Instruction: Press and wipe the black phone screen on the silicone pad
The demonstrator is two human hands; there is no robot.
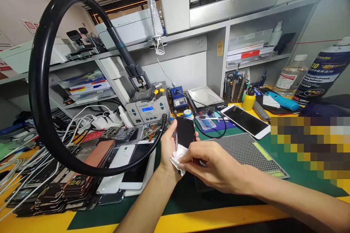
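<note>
At frame centre, the left hand [167, 145] is gripping a dark phone [185, 133] upright above the counter [191, 222], while the right hand [209, 165] is pinching a white wipe [177, 161] against its lower edge; wiping seems underway, calling for steady strokes.

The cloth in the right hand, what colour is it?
White. The head view shows the cloth pinched in the right hand against the black phone.

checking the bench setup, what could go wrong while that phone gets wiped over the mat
The left hand holds the phone by its edges in mid-air; pressure from the cloth in the right hand might make it slip. The black hose loops close by and could be bumped.
</note>
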